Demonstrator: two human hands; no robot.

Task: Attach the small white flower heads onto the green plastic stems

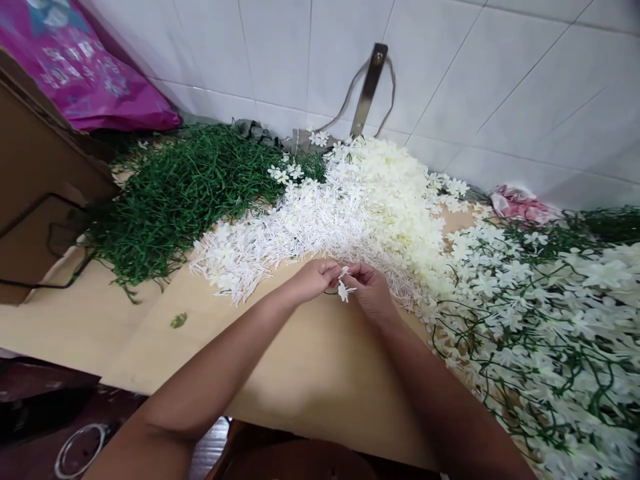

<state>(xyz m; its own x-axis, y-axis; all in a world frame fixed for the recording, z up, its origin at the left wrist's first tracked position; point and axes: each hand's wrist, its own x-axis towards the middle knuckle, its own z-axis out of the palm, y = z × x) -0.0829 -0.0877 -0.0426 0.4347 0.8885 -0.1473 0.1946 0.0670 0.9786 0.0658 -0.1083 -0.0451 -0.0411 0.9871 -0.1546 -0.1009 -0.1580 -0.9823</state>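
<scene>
My left hand (311, 280) and my right hand (369, 288) meet over the middle of a tan board (300, 360). Both pinch a small white artificial flower (344, 289) on a thin green stem, fingers closed around it. Just beyond my hands lies a heap of white plastic flower centres (280, 233). Behind that heap is a pile of cream fabric petals (395, 193).
A mound of green plastic stems (175, 187) lies at the left. Finished flower sprays (550, 320) cover the right side. A purple bag (85, 67) and brown cardboard (35, 160) stand at the far left. White tiled wall (450, 67) behind, with a metal bracket (369, 87).
</scene>
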